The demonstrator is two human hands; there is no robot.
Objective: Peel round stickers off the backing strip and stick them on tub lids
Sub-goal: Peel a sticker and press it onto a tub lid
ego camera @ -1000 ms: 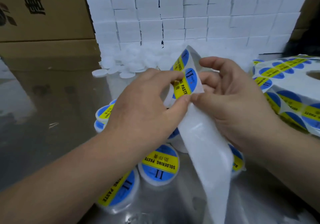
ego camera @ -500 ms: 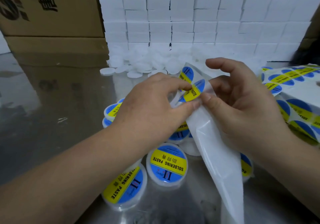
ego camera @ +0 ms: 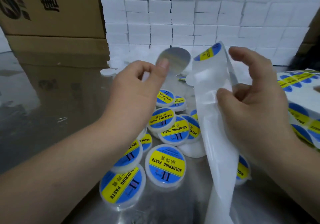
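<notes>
Sticker (ego camera: 174, 59) is hanging peeled in the air, toward the table's (ego camera: 52, 102) far edge, with the left hand (ego camera: 136, 88) pinching its rim. Looks light, floppy and tacky, so edge-only hold is seeming safest. Right hand (ego camera: 251, 106) is gripping the strip (ego camera: 213, 102) above the labelled tubs (ego camera: 165, 165).

"soldering paste" over "II" on blue-yellow tub lid stickers (ego camera: 165, 163); same label, likely, on strip sticker (ego camera: 208, 52); large chinese characters on cardboard box (ego camera: 50, 3), unread.
</notes>
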